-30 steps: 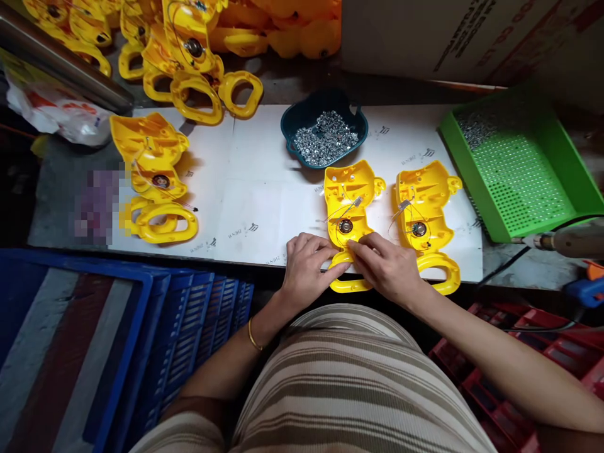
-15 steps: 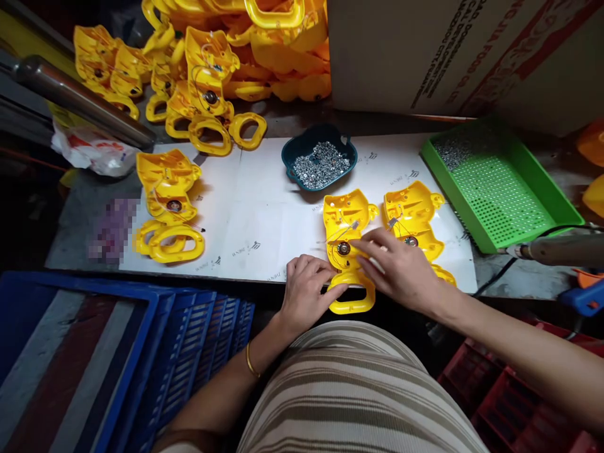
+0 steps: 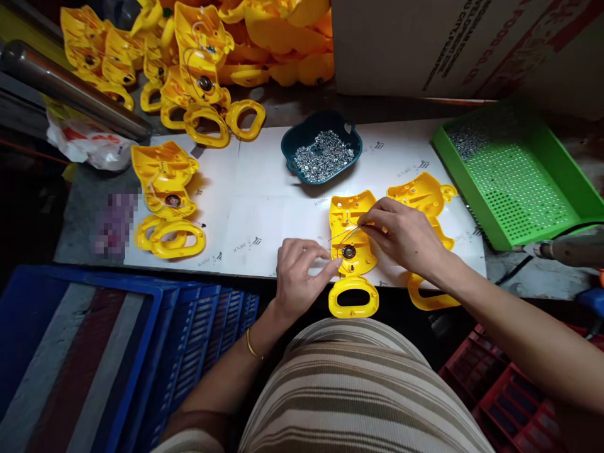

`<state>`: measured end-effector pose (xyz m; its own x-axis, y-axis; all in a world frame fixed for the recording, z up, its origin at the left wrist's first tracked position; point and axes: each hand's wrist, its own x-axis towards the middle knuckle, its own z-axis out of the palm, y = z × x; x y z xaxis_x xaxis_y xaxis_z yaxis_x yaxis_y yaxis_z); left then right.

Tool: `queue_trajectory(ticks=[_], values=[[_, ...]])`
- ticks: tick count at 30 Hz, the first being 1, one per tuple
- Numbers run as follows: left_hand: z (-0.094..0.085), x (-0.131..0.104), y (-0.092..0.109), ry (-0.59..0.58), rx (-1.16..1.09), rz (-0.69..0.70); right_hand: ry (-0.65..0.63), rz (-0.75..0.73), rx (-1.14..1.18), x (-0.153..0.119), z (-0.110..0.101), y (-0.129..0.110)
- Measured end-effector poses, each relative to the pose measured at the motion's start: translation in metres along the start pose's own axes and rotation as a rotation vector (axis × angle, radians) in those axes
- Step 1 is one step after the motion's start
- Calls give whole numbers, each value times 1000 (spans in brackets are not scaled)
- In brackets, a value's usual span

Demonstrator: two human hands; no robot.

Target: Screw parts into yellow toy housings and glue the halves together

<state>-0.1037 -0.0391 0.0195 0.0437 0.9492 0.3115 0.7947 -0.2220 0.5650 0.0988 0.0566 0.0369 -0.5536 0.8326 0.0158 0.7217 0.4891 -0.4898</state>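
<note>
In front of me a yellow plastic shell (image 3: 361, 207) lies hollow side up, its ring-shaped handle (image 3: 353, 297) hanging over the table edge. A round dark speaker (image 3: 348, 251) sits inside, with thin wires (image 3: 346, 234) running from it. My right hand (image 3: 401, 236) pinches the wires above the shell's upper right part. At the shell's lower left edge is my left hand (image 3: 304, 270), thumb and forefinger apart, with nothing visible between them. A second yellow shell (image 3: 418, 194) lies to the right, partly hidden by my right hand.
A dark green bowl (image 3: 287, 154) of small screws stands behind the shell. To its right is a green perforated basket (image 3: 504, 236) with more screws. Another shell (image 3: 163, 167) lies at left; yellow parts (image 3: 278, 50) pile up behind. Blue crates (image 3: 155, 314) stand below left.
My right hand has lifted from beside the speaker up and right, with the wires now pinched. My left hand has let go of the handle and shifted slightly left and up.
</note>
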Motion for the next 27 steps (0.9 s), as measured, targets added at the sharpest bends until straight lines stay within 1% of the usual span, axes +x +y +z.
queue_trajectory(ticks=[1,3,5,8,12,15,17,20,23,25,27], values=[[1,8,0,33,13,22,-2,-8,-24,0,-1,2],[5,25,-1,28,48,90,-14,-27,-75,0,-2,6],[12,39,-1,-40,83,144,0,-59,-113,-1,-1,10],[24,53,-1,-129,111,173,65,-114,-136,-4,2,15],[31,61,-4,-169,90,179,121,-190,-129,-5,6,18],[30,61,-6,-185,59,148,157,-235,-99,-5,10,20],[29,59,-6,-167,69,138,144,-236,-71,-6,12,20],[28,55,-5,-89,139,190,119,-193,-10,-6,13,16],[27,52,-5,-17,211,275,159,-87,70,-6,10,10],[27,51,-5,5,238,305,174,3,91,-6,7,6],[27,50,-5,6,265,322,153,64,88,-4,6,3]])
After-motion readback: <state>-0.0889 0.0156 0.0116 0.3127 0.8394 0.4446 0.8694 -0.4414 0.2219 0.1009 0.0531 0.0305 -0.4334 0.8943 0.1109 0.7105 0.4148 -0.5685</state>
